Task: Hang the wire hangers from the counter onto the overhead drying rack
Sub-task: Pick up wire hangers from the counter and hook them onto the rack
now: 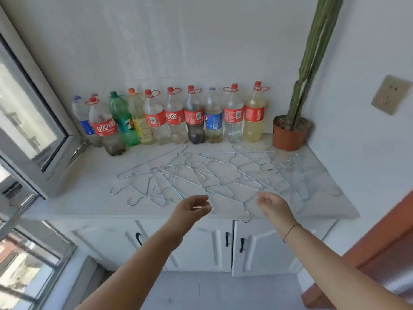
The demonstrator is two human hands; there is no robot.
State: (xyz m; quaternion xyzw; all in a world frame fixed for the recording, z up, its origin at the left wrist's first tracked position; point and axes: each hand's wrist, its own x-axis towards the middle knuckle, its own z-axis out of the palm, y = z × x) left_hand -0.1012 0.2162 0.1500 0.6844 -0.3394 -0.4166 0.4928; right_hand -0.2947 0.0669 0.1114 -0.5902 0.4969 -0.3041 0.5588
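Several thin silver wire hangers (201, 175) lie spread and overlapping across the white marble counter (78, 198). One hanger's hook (245, 217) sticks out over the counter's front edge. My left hand (192, 208) hovers over the front edge with loosely curled fingers and holds nothing. My right hand (271, 205) hovers just right of it, fingers relaxed, close to the near hangers and empty. The overhead drying rack is out of view.
A row of several plastic drink bottles (194, 115) lines the back wall. A tall cactus in an orange pot (289, 135) stands at the back right. An open window frame (33, 130) juts in on the left. Cabinet doors (201, 245) sit below the counter; a wall socket (391, 95) is at right.
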